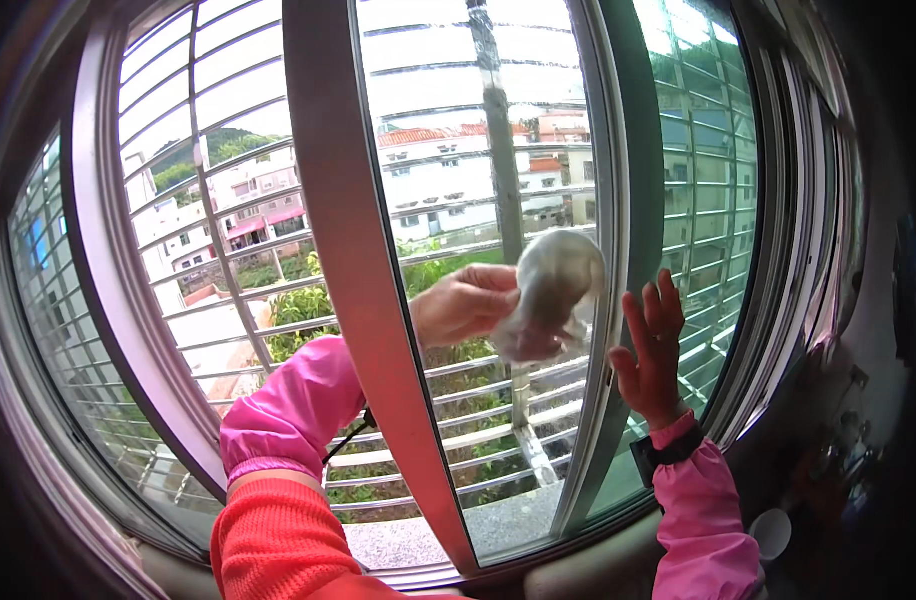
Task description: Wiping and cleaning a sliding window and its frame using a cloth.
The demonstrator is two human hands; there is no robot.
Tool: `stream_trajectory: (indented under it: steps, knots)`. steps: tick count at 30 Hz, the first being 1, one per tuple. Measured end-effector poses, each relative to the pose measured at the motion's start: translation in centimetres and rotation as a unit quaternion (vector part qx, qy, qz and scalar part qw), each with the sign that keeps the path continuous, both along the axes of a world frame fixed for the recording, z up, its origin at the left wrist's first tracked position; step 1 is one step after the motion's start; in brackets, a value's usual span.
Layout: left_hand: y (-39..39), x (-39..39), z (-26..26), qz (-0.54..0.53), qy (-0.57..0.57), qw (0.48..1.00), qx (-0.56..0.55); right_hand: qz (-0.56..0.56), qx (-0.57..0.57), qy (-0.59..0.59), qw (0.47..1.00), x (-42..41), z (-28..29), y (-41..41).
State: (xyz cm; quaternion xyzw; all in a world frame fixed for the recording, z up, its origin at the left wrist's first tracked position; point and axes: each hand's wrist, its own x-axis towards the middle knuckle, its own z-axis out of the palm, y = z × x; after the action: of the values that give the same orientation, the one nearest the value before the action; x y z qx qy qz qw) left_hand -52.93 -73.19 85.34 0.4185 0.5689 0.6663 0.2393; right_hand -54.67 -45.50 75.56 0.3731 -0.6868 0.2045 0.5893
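Observation:
My left arm passes through the open gap of a sliding window and around its reddish frame stile (368,270). Behind the glass pane (495,420), my left hand (469,301) grips a pale, crumpled cloth (559,281). The cloth is spread against or close to the outer side of the pane and looks blurred. My right hand (653,341) is raised on the room side, fingers apart and holding nothing, beside the right frame stile (641,217). Whether its fingertips touch the green-tinted glass (705,247) I cannot tell. Pink sleeve covers (296,409) are on both forearms.
Horizontal metal security bars (233,277) stand outside the window, close beyond my left arm. Below them runs a speckled stone sill (398,544). A white round object (771,534) is at the lower right, near my right sleeve. Buildings and greenery lie beyond.

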Motion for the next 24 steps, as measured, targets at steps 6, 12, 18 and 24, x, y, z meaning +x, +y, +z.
stream_trajectory:
  steps: [6,12,18,24]
  knots:
    - [-5.4,0.2,6.5,0.152,0.061,0.981,0.107,-0.015,0.007,-0.007,1.000,-1.4,-0.8,0.6]
    - [-9.9,3.8,8.6,0.169,0.202,0.962,0.079,-0.023,0.006,-0.012,1.000,-1.2,-1.0,0.2]
    - [-5.6,6.8,8.2,0.174,0.122,0.962,0.170,-0.047,0.009,-0.038,0.998,-1.2,-0.9,0.8]
    - [-3.1,9.6,7.2,0.292,0.086,0.938,0.168,-0.038,0.004,-0.068,0.997,0.7,-0.8,0.0]
